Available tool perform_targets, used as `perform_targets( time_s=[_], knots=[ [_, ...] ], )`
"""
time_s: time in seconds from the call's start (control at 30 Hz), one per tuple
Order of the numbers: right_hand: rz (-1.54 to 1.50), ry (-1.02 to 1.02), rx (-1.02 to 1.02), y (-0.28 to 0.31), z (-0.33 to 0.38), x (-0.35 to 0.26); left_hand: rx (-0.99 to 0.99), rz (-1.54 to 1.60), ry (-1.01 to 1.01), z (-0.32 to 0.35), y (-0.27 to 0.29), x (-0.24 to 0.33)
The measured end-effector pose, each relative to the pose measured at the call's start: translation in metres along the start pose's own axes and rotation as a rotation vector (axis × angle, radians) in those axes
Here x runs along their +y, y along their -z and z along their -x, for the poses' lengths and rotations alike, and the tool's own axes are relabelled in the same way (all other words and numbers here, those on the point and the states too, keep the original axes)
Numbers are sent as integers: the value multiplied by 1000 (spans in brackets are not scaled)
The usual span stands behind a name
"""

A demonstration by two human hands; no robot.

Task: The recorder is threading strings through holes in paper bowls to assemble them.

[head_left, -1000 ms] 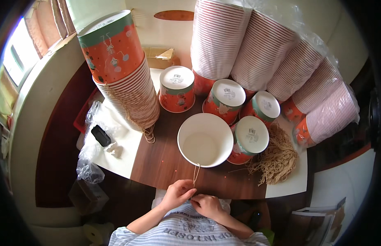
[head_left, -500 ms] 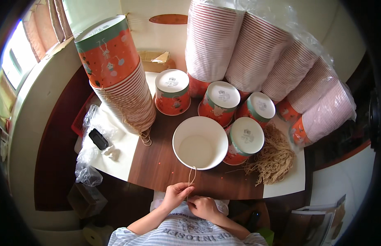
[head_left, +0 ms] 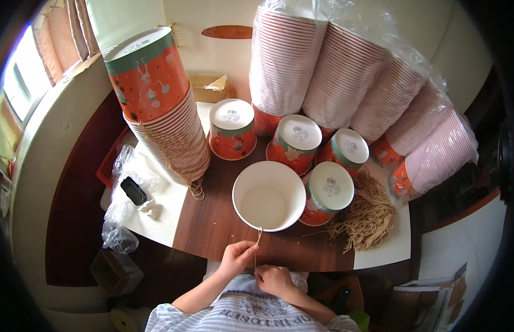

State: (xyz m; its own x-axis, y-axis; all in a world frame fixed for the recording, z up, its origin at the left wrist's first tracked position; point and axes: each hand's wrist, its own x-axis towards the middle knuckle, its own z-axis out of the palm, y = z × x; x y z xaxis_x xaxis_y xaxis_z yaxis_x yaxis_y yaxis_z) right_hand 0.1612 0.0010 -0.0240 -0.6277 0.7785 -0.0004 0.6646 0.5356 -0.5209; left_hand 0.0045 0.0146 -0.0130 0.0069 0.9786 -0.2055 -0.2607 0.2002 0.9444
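In the frame's lower centre, the left hand (head_left: 240, 258) and right hand (head_left: 274, 279) are gripping a thin cord (head_left: 260, 238) reaching the mid-frame white bucket (head_left: 268, 196), the cord probably handling limp, the bucket light, crushable, best held by its rim.

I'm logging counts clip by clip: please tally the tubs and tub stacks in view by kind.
Upright open tub: 1
Single upside-down tubs: 4
Unwrapped tub stack: 1
Plastic-wrapped tub stacks: 5
Total: 11
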Motion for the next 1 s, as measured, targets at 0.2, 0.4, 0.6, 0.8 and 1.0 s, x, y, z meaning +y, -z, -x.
perform_targets(
  time_s=[0.2, 0.4, 0.6, 0.8, 1.0],
  knots=[
    [67, -11, -369, -10, 4, -1, -65, 123, -38, -24, 1, 21],
    [150, 22, -543, -27, 11, 5, -93, 139, -43, -28, -2, 23],
    [192, 22, -634, -12, -1, 8, -51, 120, -41, -24, -2, 25],
    [91, 53, -485, -26, 11, 12, -10, 198, -39, -23, 5, 26],
    [52, 46, -426, -33, 15, 16, 4, 241, -54, -18, 7, 20]
  ],
)
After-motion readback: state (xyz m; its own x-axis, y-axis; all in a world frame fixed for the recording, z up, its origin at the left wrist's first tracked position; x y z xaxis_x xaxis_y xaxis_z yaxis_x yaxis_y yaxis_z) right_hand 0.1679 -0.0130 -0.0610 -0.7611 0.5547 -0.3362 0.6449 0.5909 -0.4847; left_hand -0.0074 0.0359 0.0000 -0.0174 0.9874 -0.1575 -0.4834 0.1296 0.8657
